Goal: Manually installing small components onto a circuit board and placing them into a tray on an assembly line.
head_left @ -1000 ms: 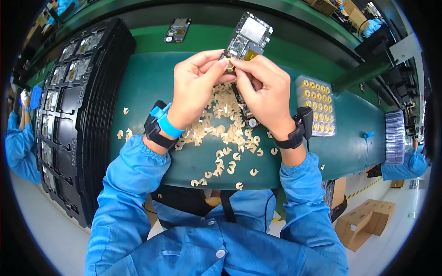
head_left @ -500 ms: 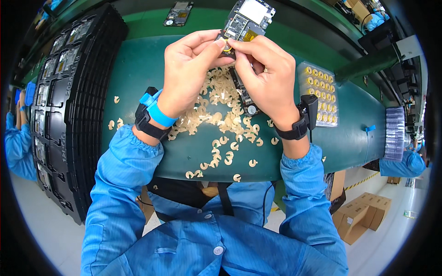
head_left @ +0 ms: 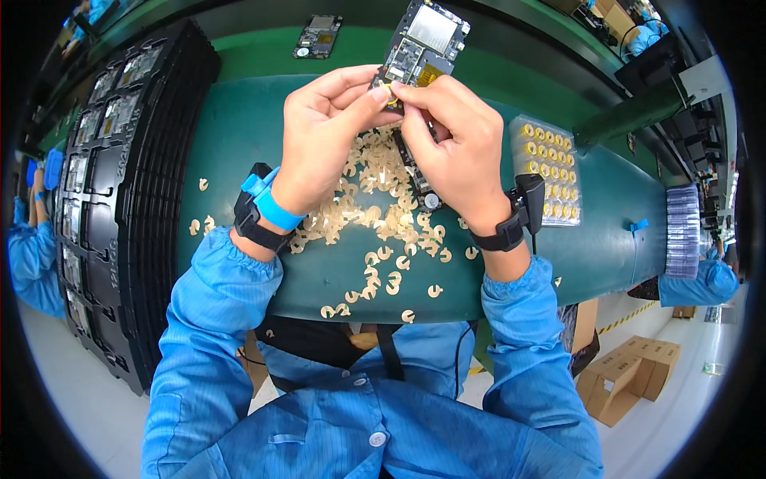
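Observation:
My left hand (head_left: 323,136) is closed around the lower end of a green-black circuit board (head_left: 432,30), which tilts up and away above the bench. At that end sits a small round yellow-rimmed part (head_left: 390,94), with my left thumb pressing beside it. My right hand (head_left: 459,148) pinches at the same part with thumb and forefinger; its other fingers are curled and partly hidden. Beneath my hands lies a loose pile of cream C-shaped pieces (head_left: 379,172). A second circuit board (head_left: 429,198) rests on the mat among them, partly covered by my right hand.
To the right, a clear tray (head_left: 550,172) holds rows of yellow-rimmed round parts. A tall stack of black trays (head_left: 120,191) with boards stands at the left. Another circuit board (head_left: 318,37) lies at the back. Stacked clear trays (head_left: 683,231) stand far right, above cardboard boxes (head_left: 630,379).
The view has shifted slightly, so the bench appears lower. My hands keep their hold on the board, which has tilted a little; the fingers at the round part have barely moved.

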Available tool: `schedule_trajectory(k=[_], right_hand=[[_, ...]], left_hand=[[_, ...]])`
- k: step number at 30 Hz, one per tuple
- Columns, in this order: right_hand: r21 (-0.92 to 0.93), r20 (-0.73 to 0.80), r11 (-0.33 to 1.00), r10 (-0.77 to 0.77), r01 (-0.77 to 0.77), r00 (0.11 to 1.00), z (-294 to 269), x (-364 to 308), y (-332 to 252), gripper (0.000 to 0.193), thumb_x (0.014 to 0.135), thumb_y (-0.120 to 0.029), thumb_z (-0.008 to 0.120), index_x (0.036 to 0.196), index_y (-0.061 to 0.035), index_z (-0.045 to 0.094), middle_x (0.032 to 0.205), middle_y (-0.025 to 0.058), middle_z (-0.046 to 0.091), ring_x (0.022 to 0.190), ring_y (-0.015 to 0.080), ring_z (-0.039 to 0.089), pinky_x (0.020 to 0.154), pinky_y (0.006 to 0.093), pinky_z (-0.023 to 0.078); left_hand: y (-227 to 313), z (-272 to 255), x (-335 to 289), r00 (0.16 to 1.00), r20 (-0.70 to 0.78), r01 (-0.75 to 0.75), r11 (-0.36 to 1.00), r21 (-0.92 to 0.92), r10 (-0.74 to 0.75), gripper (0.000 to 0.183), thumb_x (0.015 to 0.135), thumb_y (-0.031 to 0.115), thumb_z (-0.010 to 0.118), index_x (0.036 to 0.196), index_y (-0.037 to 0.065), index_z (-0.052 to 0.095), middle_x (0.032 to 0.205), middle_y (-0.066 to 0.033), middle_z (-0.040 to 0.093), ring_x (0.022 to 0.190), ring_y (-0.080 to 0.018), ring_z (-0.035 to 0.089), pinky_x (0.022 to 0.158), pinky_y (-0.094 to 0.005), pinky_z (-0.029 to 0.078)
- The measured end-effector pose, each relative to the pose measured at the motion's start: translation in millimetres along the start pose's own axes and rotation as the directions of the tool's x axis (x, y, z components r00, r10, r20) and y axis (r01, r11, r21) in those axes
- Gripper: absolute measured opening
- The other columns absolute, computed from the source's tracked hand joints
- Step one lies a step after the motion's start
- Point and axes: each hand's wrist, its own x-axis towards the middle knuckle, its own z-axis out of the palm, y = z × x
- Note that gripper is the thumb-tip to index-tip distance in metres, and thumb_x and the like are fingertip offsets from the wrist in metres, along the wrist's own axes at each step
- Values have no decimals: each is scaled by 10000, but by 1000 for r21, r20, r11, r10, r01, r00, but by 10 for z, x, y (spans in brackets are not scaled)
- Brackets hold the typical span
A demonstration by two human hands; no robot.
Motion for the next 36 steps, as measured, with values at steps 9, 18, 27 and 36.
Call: schedule_trajectory(k=[9,18,27,36], right_hand=[[-28,-19,996,-79,79,997,53,-15,77,211,831,14,713,1033,-38,747,812,98,649,621,248,636,534,347,497],[282,-37,840,492,-463,870,-5,72,74,295,937,-155,790,1074,42,618,775,10,628,614,22,544,525,217,425],[-86,306,681,713,-728,631,-614,475,899,279,969,-241,727,862,14,686,711,17,647,595,91,620,511,257,487],[-665,-28,404,827,-628,561,-890,492,2483,135,936,-163,707,947,-30,722,893,130,731,858,255,741,664,367,577]], left_hand=[[-16,3,20,999,-3,-33,999,3,33,334,985,-29,637,1310,-86,583,1208,-170,715,1055,-201,718,917,-331,618],[-99,-14,42,998,-60,-19,999,-51,16,319,987,-37,623,1300,-89,590,1185,-158,719,1024,-188,722,879,-323,633],[-264,-116,53,996,-81,46,994,94,-39,395,967,-80,515,1360,-114,537,1294,-232,661,1135,-262,701,921,-333,609],[-323,-146,60,994,-105,55,976,210,-33,389,926,-93,484,1303,-99,580,1233,-199,692,1077,-234,716,880,-326,593]])
